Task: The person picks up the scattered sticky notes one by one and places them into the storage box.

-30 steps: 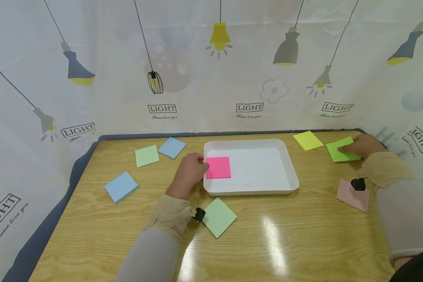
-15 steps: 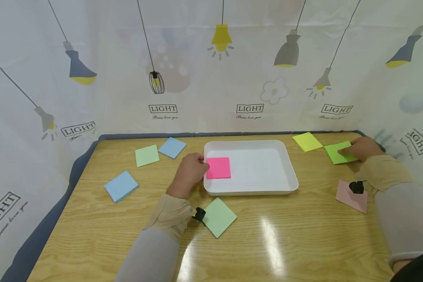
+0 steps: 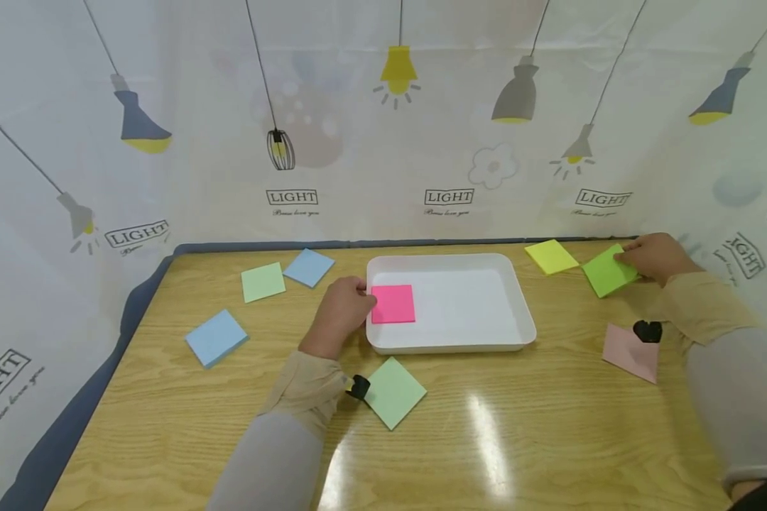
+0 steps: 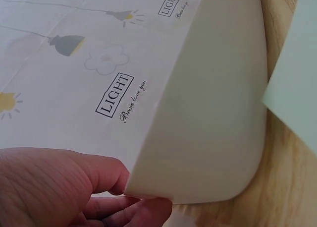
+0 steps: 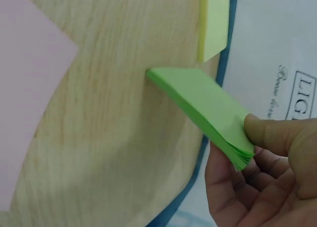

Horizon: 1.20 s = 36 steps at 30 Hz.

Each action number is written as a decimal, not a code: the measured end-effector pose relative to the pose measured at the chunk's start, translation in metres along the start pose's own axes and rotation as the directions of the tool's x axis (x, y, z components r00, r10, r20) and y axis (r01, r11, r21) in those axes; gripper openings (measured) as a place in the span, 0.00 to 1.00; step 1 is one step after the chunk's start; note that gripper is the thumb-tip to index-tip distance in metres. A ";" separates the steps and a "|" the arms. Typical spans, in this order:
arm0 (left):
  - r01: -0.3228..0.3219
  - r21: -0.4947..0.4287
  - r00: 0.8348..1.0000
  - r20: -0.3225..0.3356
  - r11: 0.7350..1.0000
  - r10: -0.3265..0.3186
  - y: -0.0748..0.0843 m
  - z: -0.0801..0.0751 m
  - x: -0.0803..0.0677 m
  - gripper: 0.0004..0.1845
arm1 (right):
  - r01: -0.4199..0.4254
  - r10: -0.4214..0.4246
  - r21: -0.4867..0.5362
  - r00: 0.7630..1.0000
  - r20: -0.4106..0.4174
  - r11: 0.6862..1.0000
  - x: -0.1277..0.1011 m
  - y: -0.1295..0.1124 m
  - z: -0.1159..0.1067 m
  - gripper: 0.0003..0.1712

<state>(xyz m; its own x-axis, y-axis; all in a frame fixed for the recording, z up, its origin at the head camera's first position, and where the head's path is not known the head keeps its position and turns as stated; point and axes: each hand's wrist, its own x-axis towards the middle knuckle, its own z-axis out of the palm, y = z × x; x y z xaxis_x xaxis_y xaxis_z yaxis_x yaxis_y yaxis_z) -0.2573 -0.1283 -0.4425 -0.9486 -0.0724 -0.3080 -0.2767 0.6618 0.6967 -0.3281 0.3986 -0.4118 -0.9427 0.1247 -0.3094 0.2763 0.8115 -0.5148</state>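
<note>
A white tray (image 3: 518, 312) sits mid-table with a hot pink sticky pad (image 3: 393, 304) lying in its left end. My left hand (image 3: 341, 312) grips the tray's left rim (image 4: 148, 185), thumb and fingers curled around the edge. At the far right, my right hand (image 3: 655, 257) pinches a bright green sticky pad (image 3: 606, 271) by one corner; the pad (image 5: 203, 105) is tilted up off the wooden table (image 3: 550, 426), thumb on top and fingers beneath.
A yellow pad (image 3: 551, 256) lies beside the green one. A pale pink pad (image 3: 629, 353) sits near my right sleeve. Pale green pads (image 3: 393, 392) (image 3: 263, 282) and blue pads (image 3: 308, 267) (image 3: 215, 337) lie at left. A printed curtain (image 3: 383, 121) surrounds the table.
My right hand has lifted the bright green pad's right side off the table and tilted it. The left hand has stayed on the tray's rim.
</note>
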 end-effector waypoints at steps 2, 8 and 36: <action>-0.001 0.002 1.000 -0.002 1.000 0.001 -0.001 0.000 0.000 0.20 | 0.014 -0.015 0.035 1.000 0.012 0.999 -0.001 -0.006 -0.003 0.34; -0.017 0.008 1.000 -0.003 1.000 0.017 -0.003 0.001 0.003 0.20 | 0.074 -0.075 0.033 0.997 0.012 0.997 -0.011 -0.027 -0.008 0.33; -0.011 -0.003 1.000 0.003 1.000 0.011 -0.004 0.002 0.006 0.23 | 0.102 -0.204 0.407 0.955 0.216 0.908 -0.044 -0.147 0.087 0.28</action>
<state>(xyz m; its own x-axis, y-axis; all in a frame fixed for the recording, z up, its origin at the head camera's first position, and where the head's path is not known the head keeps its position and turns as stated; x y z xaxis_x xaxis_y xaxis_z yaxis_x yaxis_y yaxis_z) -0.2618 -0.1299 -0.4481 -0.9510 -0.0628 -0.3026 -0.2669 0.6607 0.7016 -0.3115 0.2243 -0.3920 -0.9160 -0.1703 -0.3633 0.2306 0.5174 -0.8241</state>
